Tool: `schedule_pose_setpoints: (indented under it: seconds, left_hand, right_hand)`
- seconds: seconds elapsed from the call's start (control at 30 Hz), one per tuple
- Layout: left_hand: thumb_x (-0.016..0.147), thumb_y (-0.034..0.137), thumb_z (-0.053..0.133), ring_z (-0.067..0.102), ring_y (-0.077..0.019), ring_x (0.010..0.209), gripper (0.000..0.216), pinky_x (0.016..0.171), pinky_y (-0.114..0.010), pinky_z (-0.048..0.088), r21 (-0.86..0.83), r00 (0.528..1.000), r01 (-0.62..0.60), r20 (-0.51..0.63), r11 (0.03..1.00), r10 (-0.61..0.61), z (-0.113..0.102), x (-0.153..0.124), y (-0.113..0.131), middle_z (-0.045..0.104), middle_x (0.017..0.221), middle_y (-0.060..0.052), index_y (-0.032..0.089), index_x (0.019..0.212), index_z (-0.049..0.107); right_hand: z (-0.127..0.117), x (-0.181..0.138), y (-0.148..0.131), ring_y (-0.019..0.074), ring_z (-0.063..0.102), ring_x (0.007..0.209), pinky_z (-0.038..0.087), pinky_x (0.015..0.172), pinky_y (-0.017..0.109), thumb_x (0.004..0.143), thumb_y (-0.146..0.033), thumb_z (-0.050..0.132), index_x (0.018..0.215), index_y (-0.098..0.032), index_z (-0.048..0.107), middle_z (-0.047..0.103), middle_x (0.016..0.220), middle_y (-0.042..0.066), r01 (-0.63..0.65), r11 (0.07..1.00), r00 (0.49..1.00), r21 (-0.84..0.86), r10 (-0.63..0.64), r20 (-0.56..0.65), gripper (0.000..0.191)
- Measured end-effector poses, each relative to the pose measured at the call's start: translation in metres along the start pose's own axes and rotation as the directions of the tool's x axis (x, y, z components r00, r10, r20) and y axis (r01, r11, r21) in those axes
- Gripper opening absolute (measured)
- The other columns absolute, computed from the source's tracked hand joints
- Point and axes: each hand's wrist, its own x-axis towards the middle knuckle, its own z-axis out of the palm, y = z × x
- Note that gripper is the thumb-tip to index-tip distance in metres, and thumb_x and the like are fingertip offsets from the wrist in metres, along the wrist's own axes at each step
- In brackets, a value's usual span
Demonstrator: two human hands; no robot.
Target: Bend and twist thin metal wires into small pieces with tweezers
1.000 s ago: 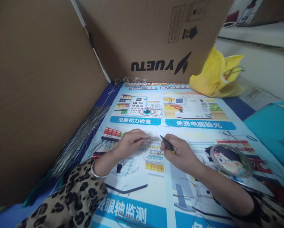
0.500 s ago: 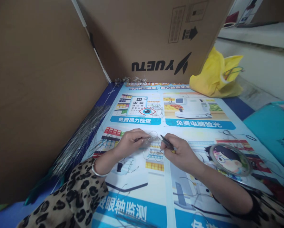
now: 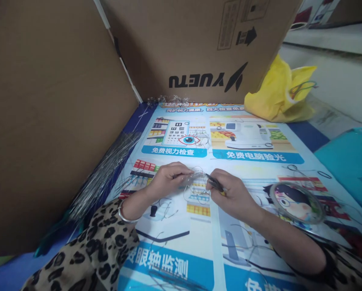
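My left hand (image 3: 169,178) is closed in a pinch on a thin wire eyeglass frame (image 3: 196,184) held just above a printed optician poster (image 3: 247,133). My right hand (image 3: 229,194) is closed round a small dark tool (image 3: 213,182), a screwdriver or tweezers, whose tip meets the frame. The two hands are almost touching at the middle of the poster. A silver bangle (image 3: 124,214) sits on my left wrist, and both arms wear leopard-print sleeves.
A bundle of thin metal wires (image 3: 105,178) lies along the left cardboard wall. A big cardboard box (image 3: 199,48) stands behind. A yellow plastic bag (image 3: 278,97) is back right, a clear round lid (image 3: 299,202) right of my hands, a teal box (image 3: 347,161) far right. Loose wire pieces are scattered about.
The view shifted slightly; both hands stay together on the wire frame and tool, with only tiny movement of the tool tip.
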Motion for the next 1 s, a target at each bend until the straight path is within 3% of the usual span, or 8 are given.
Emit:
schedule_pose_setpoints:
  seconds: [0.63,1.0]
  left_hand:
    - [0.075,0.017,0.057,0.06,-0.0127,0.078,0.015,0.071,-0.025,0.048,-0.036,0.987,0.157,0.018,0.987,-0.157,0.001,0.001,0.008,0.066,0.086,-0.008,0.013,0.088,0.065]
    - [0.073,0.024,0.06,0.06,-0.0131,0.073,0.015,0.068,-0.024,0.047,-0.107,0.946,0.322,0.015,0.941,-0.323,0.0,0.0,0.016,0.067,0.08,-0.007,0.011,0.081,0.065]
  right_hand:
    - [-0.002,0.001,0.0,0.0102,0.049,0.06,0.039,0.056,0.023,0.065,-0.006,0.044,0.069,-0.019,0.051,0.049,0.068,-0.002,-0.139,0.985,0.99,0.106,0.136,0.033,0.015]
    - [-0.003,-0.001,0.0,0.01,0.048,0.061,0.039,0.056,0.022,0.068,-0.008,0.044,0.071,-0.02,0.052,0.05,0.068,-0.003,-0.174,0.977,0.985,0.121,0.171,0.031,0.014]
